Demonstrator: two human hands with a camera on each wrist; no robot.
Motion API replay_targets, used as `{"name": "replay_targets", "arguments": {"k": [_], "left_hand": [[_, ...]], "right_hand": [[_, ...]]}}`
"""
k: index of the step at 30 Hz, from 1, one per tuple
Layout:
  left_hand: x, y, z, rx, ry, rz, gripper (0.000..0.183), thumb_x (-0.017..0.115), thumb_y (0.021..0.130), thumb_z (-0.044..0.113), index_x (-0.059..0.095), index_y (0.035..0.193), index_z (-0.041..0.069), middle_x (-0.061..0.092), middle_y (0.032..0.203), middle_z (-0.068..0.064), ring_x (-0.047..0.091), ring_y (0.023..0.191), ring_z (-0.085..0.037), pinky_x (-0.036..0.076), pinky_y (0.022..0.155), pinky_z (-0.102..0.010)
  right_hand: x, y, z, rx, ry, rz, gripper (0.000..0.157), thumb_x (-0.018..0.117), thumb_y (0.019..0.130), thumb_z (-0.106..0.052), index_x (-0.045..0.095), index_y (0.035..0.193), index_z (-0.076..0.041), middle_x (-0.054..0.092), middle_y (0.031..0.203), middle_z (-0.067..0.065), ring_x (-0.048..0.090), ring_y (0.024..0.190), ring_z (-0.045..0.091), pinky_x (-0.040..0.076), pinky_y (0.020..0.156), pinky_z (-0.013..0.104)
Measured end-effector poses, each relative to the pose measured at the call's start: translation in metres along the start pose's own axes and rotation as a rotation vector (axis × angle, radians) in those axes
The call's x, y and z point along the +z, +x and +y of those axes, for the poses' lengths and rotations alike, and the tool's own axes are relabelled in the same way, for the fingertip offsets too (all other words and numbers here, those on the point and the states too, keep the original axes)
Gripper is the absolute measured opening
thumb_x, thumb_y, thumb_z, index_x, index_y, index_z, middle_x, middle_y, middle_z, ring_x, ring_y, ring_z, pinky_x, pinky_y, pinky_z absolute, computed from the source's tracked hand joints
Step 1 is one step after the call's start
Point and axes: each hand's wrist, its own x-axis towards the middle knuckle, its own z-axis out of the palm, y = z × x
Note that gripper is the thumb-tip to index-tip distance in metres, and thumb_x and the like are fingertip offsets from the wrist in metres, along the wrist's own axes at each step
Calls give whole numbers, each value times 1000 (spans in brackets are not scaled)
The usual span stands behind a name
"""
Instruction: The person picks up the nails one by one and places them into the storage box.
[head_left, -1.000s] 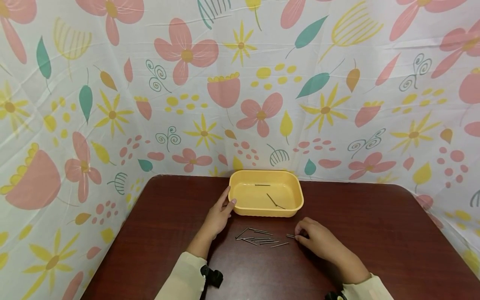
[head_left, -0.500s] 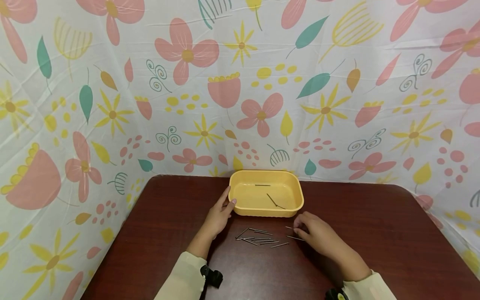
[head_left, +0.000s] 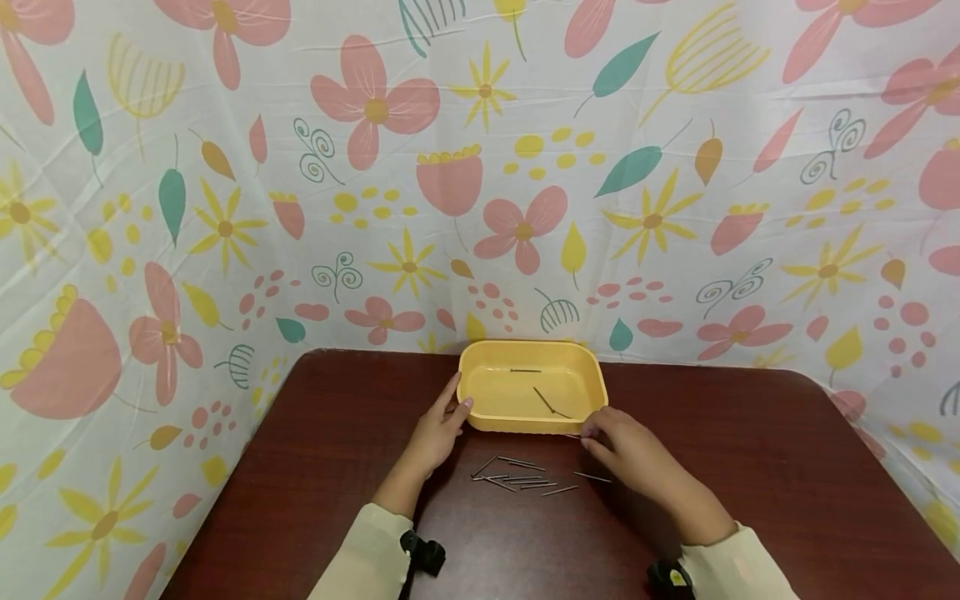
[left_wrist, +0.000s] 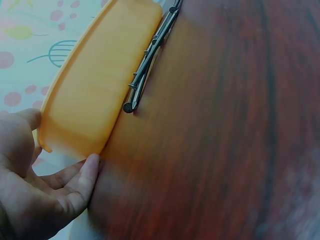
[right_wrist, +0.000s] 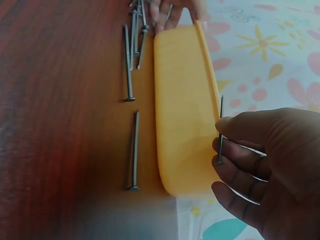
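My right hand (head_left: pixel 626 454) pinches a nail (right_wrist: pixel 221 135) between thumb and fingertips, close to the near right corner of the yellow tray (head_left: pixel 525 425). In the right wrist view the nail's head points down and its tip up, overlapping the tray's rim. My left hand (head_left: pixel 437 429) grips the tray's left end, thumb (left_wrist: pixel 90 172) at the lower corner and a finger by the rim. Inside the tray lie a few nails (head_left: pixel 525 370). In front of it several loose nails (head_left: pixel 525 480) are spread on the table, with a single nail (head_left: pixel 592 477) to their right, below my right hand.
The dark red-brown table (head_left: pixel 360 400) has rounded far corners. Behind it and on the left hangs a floral cloth (head_left: pixel 480 208), close to the tray's back side. Black straps with small devices (head_left: pixel 423 552) sit at both wrists.
My right hand has picked up one nail from the table and carried it up and away toward the tray's right corner. Another nail stays behind on the table. The left hand keeps its place.
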Motion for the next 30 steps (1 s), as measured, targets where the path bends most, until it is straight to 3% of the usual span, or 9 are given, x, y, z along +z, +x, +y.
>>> {"name": "replay_targets", "arguments": {"k": [15, 30], "left_hand": [[0, 0, -1, 5, -3, -2, 60, 48, 96, 57, 22, 149, 50, 61, 125, -6, 59, 116, -21, 54, 90, -35], [1, 1, -3, 17, -18, -5, 59, 48, 95, 58, 22, 149, 51, 61, 125, -6, 60, 117, -22, 54, 90, -36]], "right_hand": [[-8, 21, -3, -44, -7, 69, 9, 71, 88, -18, 63, 87, -21, 55, 83, -10, 49, 78, 6, 47, 70, 26], [-14, 38, -11, -20, 6, 47, 8, 70, 89, -16, 63, 90, -19, 59, 86, -7, 55, 84, 10, 51, 75, 32]]}}
